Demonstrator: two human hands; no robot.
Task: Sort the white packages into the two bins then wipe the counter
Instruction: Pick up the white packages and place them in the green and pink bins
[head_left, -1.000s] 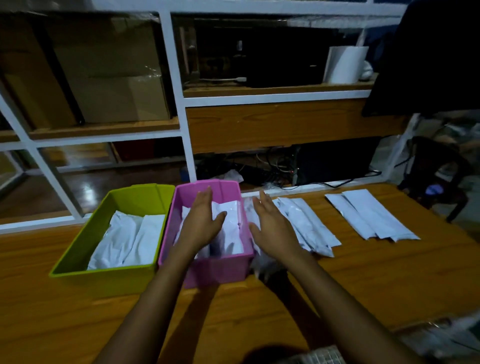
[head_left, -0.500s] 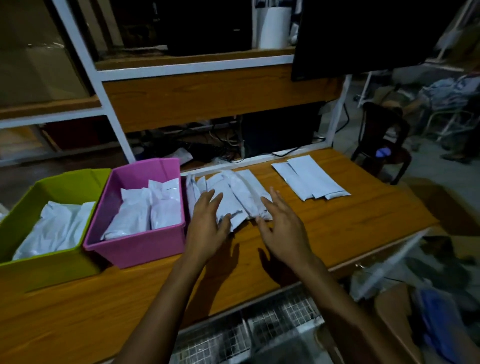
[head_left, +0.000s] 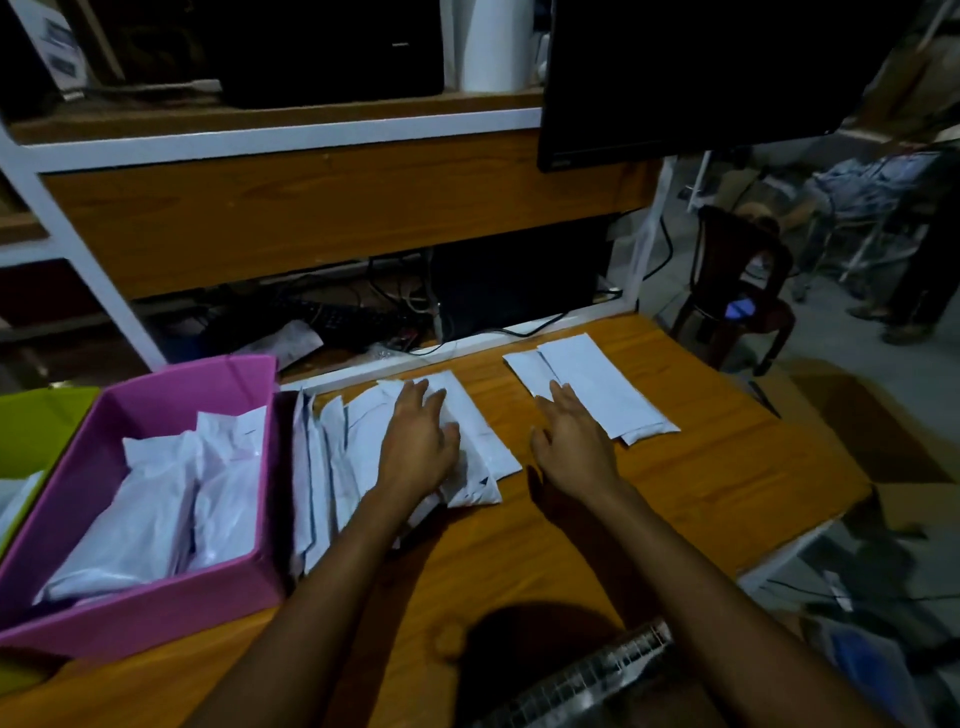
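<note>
while two hands lie on two package piles: two bins.

Bare table strip free between left hand and right hand. Pink bin wall blocks left of left hand.

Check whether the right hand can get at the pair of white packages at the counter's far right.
Probably yes: the right hand is open, its fingers at the near edge of the pair of packages, and nothing lies on them.
</note>
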